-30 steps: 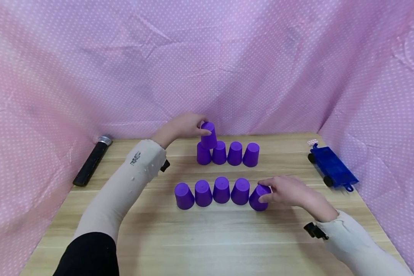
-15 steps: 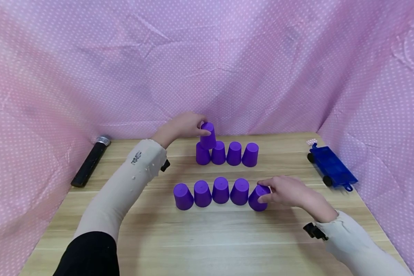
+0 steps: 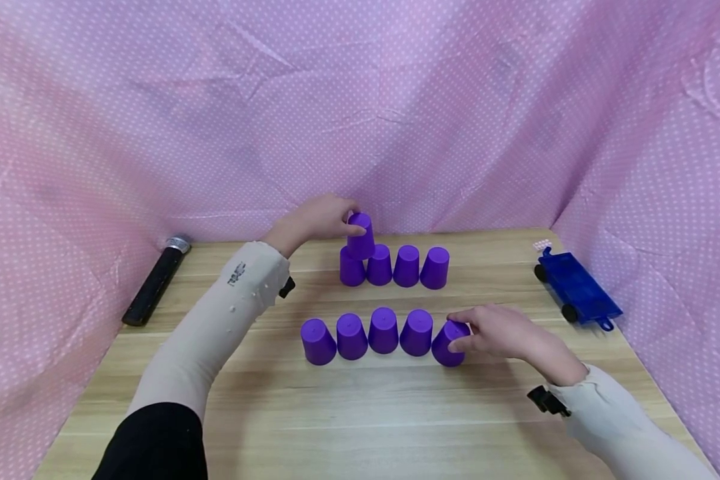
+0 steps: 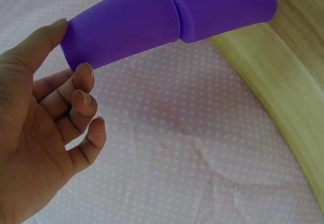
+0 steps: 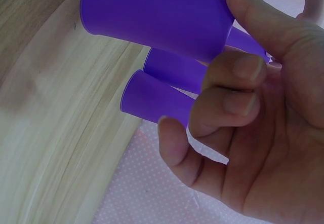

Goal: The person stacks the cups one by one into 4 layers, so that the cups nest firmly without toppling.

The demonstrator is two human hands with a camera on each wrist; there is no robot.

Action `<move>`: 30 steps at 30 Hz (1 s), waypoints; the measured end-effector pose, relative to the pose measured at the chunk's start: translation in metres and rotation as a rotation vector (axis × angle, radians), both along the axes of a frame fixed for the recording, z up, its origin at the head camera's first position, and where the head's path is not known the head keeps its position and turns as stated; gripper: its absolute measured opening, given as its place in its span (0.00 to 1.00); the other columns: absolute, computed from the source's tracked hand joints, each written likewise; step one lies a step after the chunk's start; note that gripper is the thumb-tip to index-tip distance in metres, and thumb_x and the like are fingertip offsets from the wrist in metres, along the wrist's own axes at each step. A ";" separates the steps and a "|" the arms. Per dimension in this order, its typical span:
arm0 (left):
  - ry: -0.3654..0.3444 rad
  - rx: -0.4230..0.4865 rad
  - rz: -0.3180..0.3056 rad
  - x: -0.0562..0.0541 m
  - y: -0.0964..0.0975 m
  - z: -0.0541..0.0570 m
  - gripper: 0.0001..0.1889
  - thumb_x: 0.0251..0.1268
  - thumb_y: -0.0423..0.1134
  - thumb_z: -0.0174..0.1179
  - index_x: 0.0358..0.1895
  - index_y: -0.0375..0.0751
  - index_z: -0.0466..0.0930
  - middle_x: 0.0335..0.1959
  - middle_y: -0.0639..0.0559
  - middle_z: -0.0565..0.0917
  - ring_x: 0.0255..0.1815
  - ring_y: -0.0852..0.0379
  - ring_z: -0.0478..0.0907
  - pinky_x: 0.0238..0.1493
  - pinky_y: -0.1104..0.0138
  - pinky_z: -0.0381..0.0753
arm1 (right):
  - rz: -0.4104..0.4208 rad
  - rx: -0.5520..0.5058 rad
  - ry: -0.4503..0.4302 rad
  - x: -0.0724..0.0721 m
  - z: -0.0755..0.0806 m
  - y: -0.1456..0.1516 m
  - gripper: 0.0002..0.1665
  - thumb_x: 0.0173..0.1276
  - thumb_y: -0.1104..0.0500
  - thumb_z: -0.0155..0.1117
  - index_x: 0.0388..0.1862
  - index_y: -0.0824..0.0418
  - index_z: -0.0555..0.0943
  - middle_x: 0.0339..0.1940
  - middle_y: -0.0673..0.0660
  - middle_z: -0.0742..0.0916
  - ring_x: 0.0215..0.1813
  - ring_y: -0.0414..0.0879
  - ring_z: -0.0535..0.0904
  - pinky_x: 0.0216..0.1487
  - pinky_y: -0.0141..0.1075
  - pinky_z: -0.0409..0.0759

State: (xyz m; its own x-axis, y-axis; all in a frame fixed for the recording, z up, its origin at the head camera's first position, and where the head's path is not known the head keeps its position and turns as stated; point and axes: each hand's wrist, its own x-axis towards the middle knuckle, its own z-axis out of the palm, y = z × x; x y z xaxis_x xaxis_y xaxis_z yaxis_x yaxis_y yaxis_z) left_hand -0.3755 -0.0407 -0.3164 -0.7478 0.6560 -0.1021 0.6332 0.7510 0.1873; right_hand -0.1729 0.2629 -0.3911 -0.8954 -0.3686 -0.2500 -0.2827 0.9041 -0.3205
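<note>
My left hand (image 3: 323,217) pinches an upside-down purple cup (image 3: 361,239) near its base. In the left wrist view that cup (image 4: 124,24) rests on the back row, its rim against a lower cup (image 4: 225,6). Below it in the head view stand the leftmost back cup (image 3: 352,268) and its neighbour (image 3: 380,267). At the right end of the front row, my right hand (image 3: 504,333) pinches another upside-down purple cup (image 3: 449,347) standing on the table. The right wrist view shows this cup (image 5: 157,16) between thumb and fingers, with more cups beyond.
Several purple cups (image 3: 385,331) form the front row on the wooden table (image 3: 360,427). A black microphone (image 3: 156,283) lies at the left edge. At the right are a blue toy cart (image 3: 579,290) and a small pink-and-white item (image 3: 542,245). A dotted pink cloth (image 3: 360,113) hangs behind.
Both hands keep their grips on the same cups. The whole head view has shifted very slightly; nothing else has visibly moved.
</note>
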 end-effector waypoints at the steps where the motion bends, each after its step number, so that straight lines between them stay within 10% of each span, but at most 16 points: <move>1: 0.001 0.001 0.000 0.000 0.000 0.000 0.26 0.67 0.57 0.62 0.58 0.42 0.80 0.40 0.48 0.85 0.42 0.51 0.81 0.48 0.57 0.79 | 0.000 0.002 -0.001 0.000 0.000 0.000 0.38 0.60 0.36 0.71 0.63 0.57 0.82 0.54 0.58 0.88 0.55 0.57 0.84 0.51 0.57 0.79; 30: 0.032 0.026 -0.037 0.010 -0.014 0.004 0.29 0.70 0.56 0.60 0.67 0.43 0.74 0.38 0.49 0.85 0.39 0.52 0.81 0.46 0.57 0.80 | -0.001 0.008 0.009 0.004 0.003 -0.002 0.37 0.61 0.37 0.71 0.63 0.56 0.81 0.54 0.57 0.88 0.53 0.54 0.85 0.49 0.56 0.79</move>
State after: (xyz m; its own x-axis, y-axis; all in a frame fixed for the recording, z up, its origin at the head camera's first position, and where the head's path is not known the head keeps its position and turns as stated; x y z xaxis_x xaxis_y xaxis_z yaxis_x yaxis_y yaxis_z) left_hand -0.3653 -0.0547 -0.3122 -0.7255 0.6855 -0.0609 0.6665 0.7220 0.1858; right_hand -0.1686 0.2608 -0.3886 -0.8982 -0.3653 -0.2446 -0.2844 0.9071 -0.3104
